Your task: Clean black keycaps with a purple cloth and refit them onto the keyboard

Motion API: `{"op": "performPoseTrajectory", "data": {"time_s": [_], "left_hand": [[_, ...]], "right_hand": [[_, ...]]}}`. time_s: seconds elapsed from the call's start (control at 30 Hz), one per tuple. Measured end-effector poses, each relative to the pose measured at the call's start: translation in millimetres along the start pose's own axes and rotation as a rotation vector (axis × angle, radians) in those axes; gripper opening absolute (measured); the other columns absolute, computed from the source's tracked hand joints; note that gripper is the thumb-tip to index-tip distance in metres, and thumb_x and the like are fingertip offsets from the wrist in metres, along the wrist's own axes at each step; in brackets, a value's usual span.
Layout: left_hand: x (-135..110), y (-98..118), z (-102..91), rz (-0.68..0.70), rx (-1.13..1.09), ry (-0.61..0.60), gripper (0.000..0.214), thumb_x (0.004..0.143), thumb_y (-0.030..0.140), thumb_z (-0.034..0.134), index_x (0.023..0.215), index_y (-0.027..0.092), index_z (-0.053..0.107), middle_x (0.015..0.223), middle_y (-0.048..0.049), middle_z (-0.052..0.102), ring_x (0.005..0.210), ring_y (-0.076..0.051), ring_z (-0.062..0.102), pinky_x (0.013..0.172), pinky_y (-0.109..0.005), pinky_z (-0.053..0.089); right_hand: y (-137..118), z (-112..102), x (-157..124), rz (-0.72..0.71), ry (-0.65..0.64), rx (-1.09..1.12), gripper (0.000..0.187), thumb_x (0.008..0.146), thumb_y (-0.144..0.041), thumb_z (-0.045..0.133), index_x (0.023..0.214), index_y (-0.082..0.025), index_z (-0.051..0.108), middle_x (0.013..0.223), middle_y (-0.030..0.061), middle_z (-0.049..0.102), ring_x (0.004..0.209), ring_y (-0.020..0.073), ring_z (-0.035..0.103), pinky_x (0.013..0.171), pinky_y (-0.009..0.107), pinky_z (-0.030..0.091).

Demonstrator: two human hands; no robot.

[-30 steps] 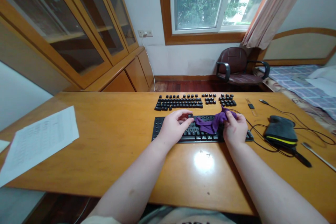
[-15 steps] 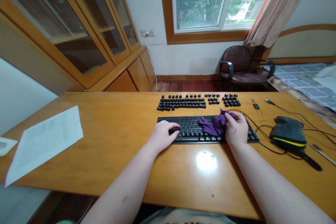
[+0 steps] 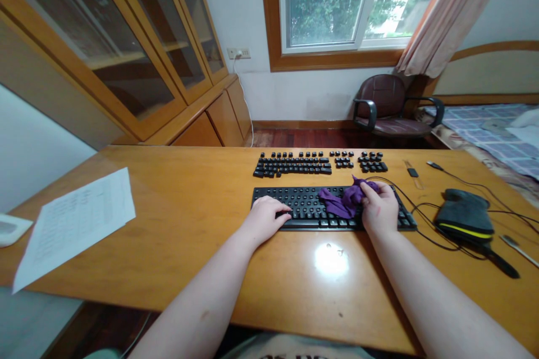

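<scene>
A black keyboard point(image 3: 304, 200) lies on the desk in front of me, with many keycaps off its upper rows. My left hand point(image 3: 268, 216) rests over its left part, thumb and fingertips brought close together at the keys. What sits between those fingertips, if anything, is too small to make out. A crumpled purple cloth point(image 3: 343, 205) lies across the right half of the keyboard. My right hand point(image 3: 380, 206) grips the cloth's upper right part between thumb and fingers. Behind the keyboard, loose black keycaps point(image 3: 295, 166) are laid out in rows like a keyboard layout.
Right of the keyboard are cables, a USB plug point(image 3: 434, 165), a wire keycap puller point(image 3: 412, 172), a dark grey pouch-like item point(image 3: 465, 213) with a black handle, and a thin stick point(image 3: 520, 248). Printed paper point(image 3: 80, 224) lies left on the desk point(image 3: 177, 219). A chair point(image 3: 383, 102) stands beyond.
My left thumb and fingertips have come closer together and shifted slightly down and right. My right hand stays on the cloth in nearly the same place. The view has shifted a little.
</scene>
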State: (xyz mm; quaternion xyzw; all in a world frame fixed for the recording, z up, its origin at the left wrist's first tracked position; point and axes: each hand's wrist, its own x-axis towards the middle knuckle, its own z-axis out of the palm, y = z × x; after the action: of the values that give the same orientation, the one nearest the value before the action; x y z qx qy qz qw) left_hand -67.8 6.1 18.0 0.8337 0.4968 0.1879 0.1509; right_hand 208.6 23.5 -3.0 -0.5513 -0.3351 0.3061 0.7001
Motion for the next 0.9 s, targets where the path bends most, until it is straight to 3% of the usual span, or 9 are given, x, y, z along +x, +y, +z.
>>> {"op": "performPoseTrajectory", "data": {"time_s": [0.27, 0.6, 0.9], "left_hand": [[0.2, 2.3, 1.3, -0.012, -0.028, 0.0, 0.018, 0.074, 0.031, 0.064, 0.089, 0.026, 0.071, 0.087, -0.0026, 0.072, 0.084, -0.019, 0.059, 0.083, -0.034, 0.042], [4.0, 4.3, 3.0, -0.184, -0.094, 0.016, 0.015, 0.066, 0.033, 0.069, 0.08, 0.028, 0.073, 0.08, -0.0003, 0.072, 0.084, -0.022, 0.059, 0.078, -0.034, 0.045], [3.7, 3.6, 0.2, -0.172, -0.089, -0.003, 0.017, 0.068, 0.032, 0.067, 0.083, 0.028, 0.073, 0.081, -0.0009, 0.072, 0.086, -0.022, 0.06, 0.079, -0.034, 0.045]], "right_hand": [[-3.8, 2.2, -1.5, 0.006, -0.006, 0.01, 0.027, 0.064, -0.033, 0.072, 0.075, -0.017, 0.053, 0.06, -0.0048, 0.053, 0.043, 0.0061, 0.044, 0.042, 0.019, 0.034], [4.4, -0.5, 1.1, 0.015, -0.016, 0.033, 0.028, 0.064, -0.034, 0.072, 0.077, -0.017, 0.053, 0.06, -0.0053, 0.053, 0.043, 0.0056, 0.044, 0.041, 0.018, 0.033], [1.6, -0.7, -0.1, 0.019, -0.023, 0.018, 0.027, 0.065, -0.033, 0.071, 0.077, -0.017, 0.053, 0.059, -0.0054, 0.053, 0.043, 0.0057, 0.043, 0.042, 0.018, 0.033]]}}
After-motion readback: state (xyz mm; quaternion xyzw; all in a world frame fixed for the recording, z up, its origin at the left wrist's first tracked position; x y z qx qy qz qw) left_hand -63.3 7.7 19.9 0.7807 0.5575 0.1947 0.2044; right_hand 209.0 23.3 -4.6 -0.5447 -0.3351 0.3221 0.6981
